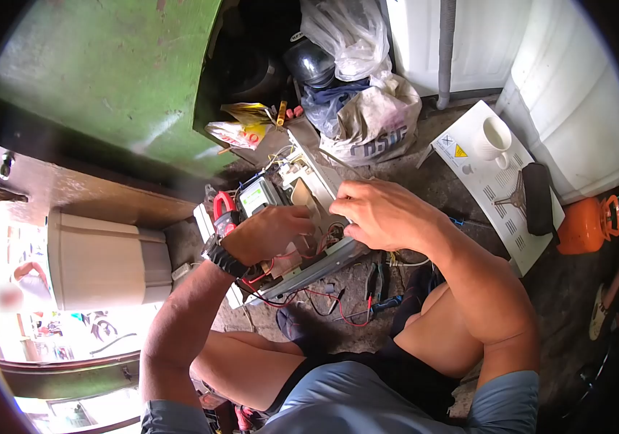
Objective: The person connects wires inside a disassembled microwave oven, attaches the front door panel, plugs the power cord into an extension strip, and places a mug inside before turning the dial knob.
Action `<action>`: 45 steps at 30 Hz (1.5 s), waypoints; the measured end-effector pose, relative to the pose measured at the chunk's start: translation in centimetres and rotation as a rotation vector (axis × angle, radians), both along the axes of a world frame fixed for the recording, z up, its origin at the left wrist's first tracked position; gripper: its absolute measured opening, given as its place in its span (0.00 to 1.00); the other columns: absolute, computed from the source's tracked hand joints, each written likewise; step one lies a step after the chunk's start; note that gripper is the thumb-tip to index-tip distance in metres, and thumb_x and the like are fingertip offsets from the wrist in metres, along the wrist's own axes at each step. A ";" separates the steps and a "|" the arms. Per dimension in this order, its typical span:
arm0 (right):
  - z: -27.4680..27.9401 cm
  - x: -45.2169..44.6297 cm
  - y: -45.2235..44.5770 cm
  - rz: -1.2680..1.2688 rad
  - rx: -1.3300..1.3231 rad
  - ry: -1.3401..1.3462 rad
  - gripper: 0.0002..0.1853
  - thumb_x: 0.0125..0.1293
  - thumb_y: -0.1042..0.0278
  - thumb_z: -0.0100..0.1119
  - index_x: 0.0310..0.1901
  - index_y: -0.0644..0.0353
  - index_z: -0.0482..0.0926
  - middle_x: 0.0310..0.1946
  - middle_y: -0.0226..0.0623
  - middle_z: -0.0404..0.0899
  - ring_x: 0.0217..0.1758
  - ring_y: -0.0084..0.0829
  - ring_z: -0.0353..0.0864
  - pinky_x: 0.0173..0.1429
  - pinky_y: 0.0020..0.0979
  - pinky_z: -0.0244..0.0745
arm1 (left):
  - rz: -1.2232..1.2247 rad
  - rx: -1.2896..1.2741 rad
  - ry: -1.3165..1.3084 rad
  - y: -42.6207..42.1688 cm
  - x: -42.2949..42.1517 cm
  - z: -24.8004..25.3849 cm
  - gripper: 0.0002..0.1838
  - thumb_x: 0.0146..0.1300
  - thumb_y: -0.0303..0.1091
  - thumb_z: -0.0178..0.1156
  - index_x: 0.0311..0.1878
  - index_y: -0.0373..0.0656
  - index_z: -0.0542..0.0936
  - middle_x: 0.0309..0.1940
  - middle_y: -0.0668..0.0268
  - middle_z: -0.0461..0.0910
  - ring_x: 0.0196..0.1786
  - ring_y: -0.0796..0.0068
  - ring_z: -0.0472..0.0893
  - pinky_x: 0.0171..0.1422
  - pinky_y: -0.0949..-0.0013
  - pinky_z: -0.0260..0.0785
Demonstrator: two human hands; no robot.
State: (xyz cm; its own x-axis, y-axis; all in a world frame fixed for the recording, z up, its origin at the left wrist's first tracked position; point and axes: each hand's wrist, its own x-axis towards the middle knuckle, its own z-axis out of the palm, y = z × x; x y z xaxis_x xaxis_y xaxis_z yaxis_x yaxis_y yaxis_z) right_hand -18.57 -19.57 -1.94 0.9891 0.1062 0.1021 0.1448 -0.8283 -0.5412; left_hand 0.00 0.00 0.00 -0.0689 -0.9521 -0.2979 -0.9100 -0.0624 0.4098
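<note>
Grey-edged and open, the appliance [324,262] lies on the floor [439,192] in front of the person's bent legs, its parts and wires exposed, and both hands are over it. The left hand [269,233], with a black wristband [228,258] below it, reaches across the near left part, back upward and fingers bent toward the middle; their tips are too hard to make out, so I cannot tell whether they grip anything. The right hand [382,213] comes in from the other side, its thumb and forefinger drawn near each other just beside the left fingers; whether something is pinched there I cannot tell. A red clamp meter [221,204] sits beside the left hand, and a grey box [257,194] just beyond it. On the near side of the appliance, a red lead [356,323] trails over the floor close to the pliers [371,282]. To the right, a white panel [477,189] carries a mug [496,141], a metal bracket [513,195] and a black case [539,199], with an orange tank [584,226] near its corner. Beyond the appliance stand a printed sack [378,119], a clear plastic bag [349,32] and a dark helmet [311,64]. A green cabinet [107,79] is at the far left, and a pale bin [99,260] on the nearer left.
</note>
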 end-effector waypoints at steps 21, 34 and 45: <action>-0.3 0.4 0.2 0.002 0.019 -0.064 0.13 0.61 0.66 0.69 0.43 0.63 0.81 0.43 0.46 0.77 0.50 0.47 0.84 0.57 0.44 0.79 | -0.099 0.025 -0.207 -1.2 -0.6 -0.4 0.11 0.54 0.33 0.66 0.41 0.44 0.84 0.42 0.61 0.81 0.46 0.53 0.86 0.50 0.53 0.78; 0.0 -0.1 0.3 -0.018 0.035 -0.051 0.12 0.65 0.66 0.66 0.45 0.64 0.82 0.48 0.47 0.78 0.52 0.50 0.84 0.58 0.46 0.80 | -0.148 0.174 -0.197 -2.8 1.5 -0.7 0.09 0.56 0.27 0.63 0.39 0.44 0.88 0.36 0.59 0.86 0.44 0.56 0.87 0.46 0.55 0.77; 0.7 0.6 0.4 -0.013 0.044 -0.002 0.16 0.59 0.72 0.70 0.50 0.62 0.84 0.48 0.42 0.80 0.49 0.47 0.84 0.56 0.43 0.80 | -0.050 0.241 -0.082 -4.0 0.6 -0.7 0.07 0.54 0.32 0.64 0.34 0.45 0.89 0.31 0.62 0.88 0.38 0.61 0.89 0.41 0.59 0.79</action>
